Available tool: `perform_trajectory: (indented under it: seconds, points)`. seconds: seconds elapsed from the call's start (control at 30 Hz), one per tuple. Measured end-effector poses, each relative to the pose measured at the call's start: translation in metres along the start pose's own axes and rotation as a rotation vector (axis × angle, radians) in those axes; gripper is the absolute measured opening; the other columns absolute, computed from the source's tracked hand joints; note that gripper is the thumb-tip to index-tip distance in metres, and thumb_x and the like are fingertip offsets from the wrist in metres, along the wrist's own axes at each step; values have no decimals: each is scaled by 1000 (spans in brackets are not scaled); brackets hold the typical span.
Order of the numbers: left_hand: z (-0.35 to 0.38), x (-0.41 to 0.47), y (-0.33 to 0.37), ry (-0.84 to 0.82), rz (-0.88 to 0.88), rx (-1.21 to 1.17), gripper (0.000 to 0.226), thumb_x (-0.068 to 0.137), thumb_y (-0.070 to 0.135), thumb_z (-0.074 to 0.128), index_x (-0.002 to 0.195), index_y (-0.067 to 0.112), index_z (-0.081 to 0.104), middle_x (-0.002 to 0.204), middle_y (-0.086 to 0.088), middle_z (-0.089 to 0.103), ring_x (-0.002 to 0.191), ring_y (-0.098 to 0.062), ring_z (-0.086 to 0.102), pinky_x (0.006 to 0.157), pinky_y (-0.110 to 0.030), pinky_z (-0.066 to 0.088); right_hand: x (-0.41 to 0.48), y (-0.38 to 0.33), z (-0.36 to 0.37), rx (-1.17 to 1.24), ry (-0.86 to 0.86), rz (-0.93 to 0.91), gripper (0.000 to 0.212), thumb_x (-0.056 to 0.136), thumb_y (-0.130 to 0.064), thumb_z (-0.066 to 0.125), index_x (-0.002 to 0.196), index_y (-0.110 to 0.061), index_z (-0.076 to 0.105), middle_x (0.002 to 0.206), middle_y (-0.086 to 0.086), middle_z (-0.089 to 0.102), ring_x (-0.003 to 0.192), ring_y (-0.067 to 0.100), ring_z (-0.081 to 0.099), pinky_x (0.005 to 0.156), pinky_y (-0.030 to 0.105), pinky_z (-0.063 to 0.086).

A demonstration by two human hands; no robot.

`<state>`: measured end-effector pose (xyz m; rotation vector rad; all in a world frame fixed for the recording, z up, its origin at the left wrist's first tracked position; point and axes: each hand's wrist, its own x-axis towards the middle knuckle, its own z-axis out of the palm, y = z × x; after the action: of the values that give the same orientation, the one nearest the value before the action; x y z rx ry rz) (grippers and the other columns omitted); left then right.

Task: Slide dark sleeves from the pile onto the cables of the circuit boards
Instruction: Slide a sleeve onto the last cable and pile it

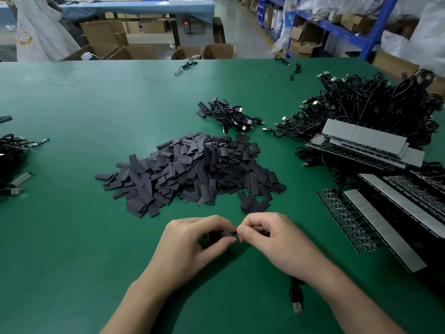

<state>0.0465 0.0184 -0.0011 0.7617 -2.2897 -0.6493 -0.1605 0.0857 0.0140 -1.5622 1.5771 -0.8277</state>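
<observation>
The left hand pinches a sleeve; the right hand curls round what seems the cable end, meeting the sleeve; the pile lies just beyond on the table.

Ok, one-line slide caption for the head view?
Left hand grips a dark sleeve, right hand pinches at its end, cable trailing under the wrist; pile beyond, circuit boards right.
</observation>
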Motion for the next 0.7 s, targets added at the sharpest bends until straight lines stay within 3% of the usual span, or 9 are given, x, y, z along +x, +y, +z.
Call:
perform_trajectory:
  seconds: [0.2, 0.33, 0.43, 0.53, 0.7]
  points:
    - [1, -1, 1, -42, 28, 62, 16, 88, 34, 73, 95, 35, 59, 78, 23, 62, 69, 3, 58, 65, -25, 52, 1, 2, 1, -32, -42, 11, 20, 98, -38, 63, 80, -30, 68, 63, -9, 48, 58, 7, 41, 55, 23, 33]
    - [2, -1, 2, -51, 88, 147, 14, 90, 37, 69, 94, 33, 57, 77, 15, 65, 68, -4, 60, 65, -31, 52, 0, 2, 1, -66, -55, -12, 19, 98, -35, 64, 79, -34, 68, 62, -8, 47, 58, 6, 40, 55, 24, 32]
    - [1, -1, 2, -22, 49, 109, 22, 89, 41, 71, 103, 37, 55, 85, 22, 64, 77, 7, 59, 71, -21, 50, 1, 3, 0, -50, -48, -8, 20, 98, -36, 63, 79, -30, 67, 62, -9, 45, 58, 7, 39, 55, 24, 32]
    - [-2, 0, -1, 36, 44, 130, 30, 88, 48, 74, 112, 36, 63, 92, 25, 66, 85, 6, 61, 77, -19, 51, 1, 5, -1, 17, -33, 15, 20, 97, -39, 62, 80, -28, 66, 63, -11, 47, 60, 8, 40, 57, 25, 32]
    - [2, 2, -4, 127, 130, 200, 20, 93, 43, 75, 104, 27, 77, 92, 17, 70, 79, -7, 65, 68, -30, 55, 3, 6, -1, 131, -33, 27, 27, 87, -52, 57, 80, -28, 67, 61, -12, 44, 60, 15, 35, 58, 35, 28]
